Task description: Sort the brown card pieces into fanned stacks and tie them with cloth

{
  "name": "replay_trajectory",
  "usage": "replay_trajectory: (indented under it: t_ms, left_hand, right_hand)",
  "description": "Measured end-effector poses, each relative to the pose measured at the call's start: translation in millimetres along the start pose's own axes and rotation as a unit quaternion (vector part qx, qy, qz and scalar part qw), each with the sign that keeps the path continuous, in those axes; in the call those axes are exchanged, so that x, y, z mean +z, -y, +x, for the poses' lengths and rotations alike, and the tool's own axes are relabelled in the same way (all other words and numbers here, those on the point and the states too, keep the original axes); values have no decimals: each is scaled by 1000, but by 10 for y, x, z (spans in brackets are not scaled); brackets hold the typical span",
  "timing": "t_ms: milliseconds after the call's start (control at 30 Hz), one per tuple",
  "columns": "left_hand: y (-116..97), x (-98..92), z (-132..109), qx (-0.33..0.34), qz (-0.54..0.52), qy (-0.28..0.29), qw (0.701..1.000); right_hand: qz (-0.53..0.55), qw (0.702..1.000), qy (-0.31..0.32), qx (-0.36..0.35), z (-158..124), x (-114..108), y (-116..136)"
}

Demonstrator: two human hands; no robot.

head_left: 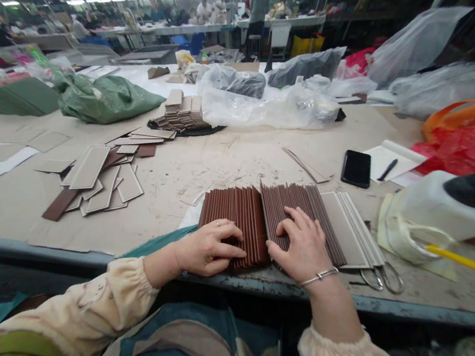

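Note:
On the worktable [229, 170], near its front edge, a row of reddish-brown panels [233, 201] leans beside a row of duller brown panels [306, 202]. Pale panels [348, 227] continue the row on the right. My left hand [212, 248] rests on the near left part of the reddish-brown panels, fingers apart and curved, a ring on one finger. My right hand [299, 243] lies over the near part of the duller brown panels, its fingers bent and spread, with a bracelet at the wrist. Neither hand has a panel lifted.
Loose panels [88, 168] lie scattered at left, with stacked pieces [182, 111] behind. A phone [356, 168], a white container [451, 205] and scissor handles [392, 278] are at right. Plastic bags [268, 104] lie farther back. A person [259, 5] stands in the background.

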State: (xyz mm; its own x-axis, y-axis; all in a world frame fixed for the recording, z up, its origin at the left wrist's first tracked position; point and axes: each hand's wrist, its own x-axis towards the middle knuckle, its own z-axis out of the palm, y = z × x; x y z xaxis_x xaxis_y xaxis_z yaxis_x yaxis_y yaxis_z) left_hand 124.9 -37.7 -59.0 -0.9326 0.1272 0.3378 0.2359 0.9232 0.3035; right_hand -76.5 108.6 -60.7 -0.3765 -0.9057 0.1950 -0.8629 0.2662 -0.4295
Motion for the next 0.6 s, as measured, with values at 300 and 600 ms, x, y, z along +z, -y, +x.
replay_trajectory:
  t_ms: [300,600]
  left_hand:
    - [9,25,18,-4,19,20,1000]
    - [7,38,14,-6,15,16,1000]
  right_hand:
    - [-1,1000,0,-5,15,2,-2]
    - [-3,1000,2,-2,15,-2,4]
